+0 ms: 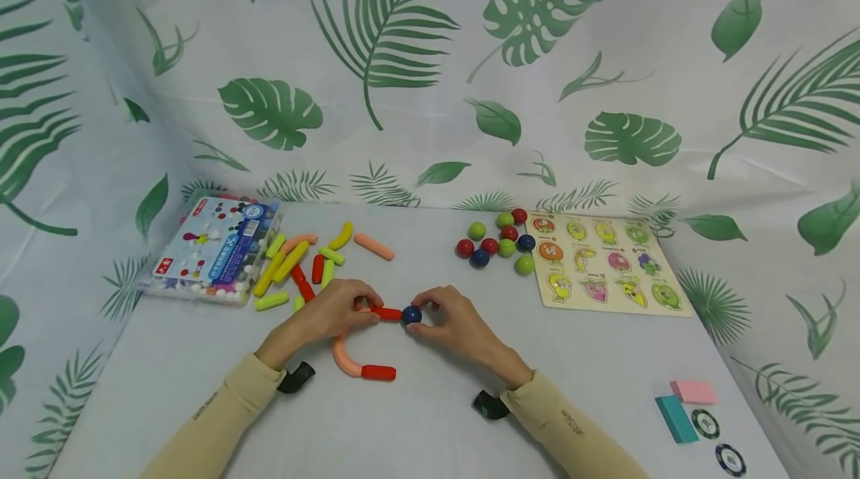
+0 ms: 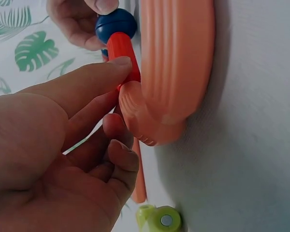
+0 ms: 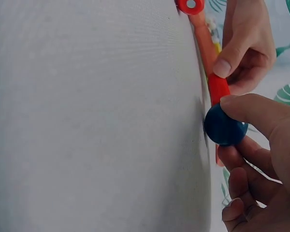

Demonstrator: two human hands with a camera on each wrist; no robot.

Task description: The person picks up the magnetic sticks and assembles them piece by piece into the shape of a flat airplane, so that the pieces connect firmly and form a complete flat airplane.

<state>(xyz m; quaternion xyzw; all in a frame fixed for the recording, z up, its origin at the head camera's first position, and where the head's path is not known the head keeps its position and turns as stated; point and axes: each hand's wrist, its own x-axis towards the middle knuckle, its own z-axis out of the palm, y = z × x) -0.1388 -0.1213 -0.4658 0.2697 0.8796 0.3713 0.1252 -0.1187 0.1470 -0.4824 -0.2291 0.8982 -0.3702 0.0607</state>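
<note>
My left hand (image 1: 341,309) pinches a short red rod (image 1: 386,313) between thumb and fingers. One end of that rod meets a curved orange tube (image 2: 176,58), partly hidden behind the hand in the head view. A second red rod (image 1: 378,372) is joined to the curve's near end. With thumb and fingertips, my right hand (image 1: 452,318) pinches a dark blue ball (image 3: 225,125). The ball touches the free end of the red rod in the left hand.
Loose yellow, green, red and orange rods (image 1: 290,263) lie left, beside a clear box (image 1: 208,248). Several coloured balls (image 1: 490,246) sit near a fruit-picture board (image 1: 598,300). Pink (image 1: 695,392) and teal blocks (image 1: 676,419) and two round chips (image 1: 705,424) lie front right.
</note>
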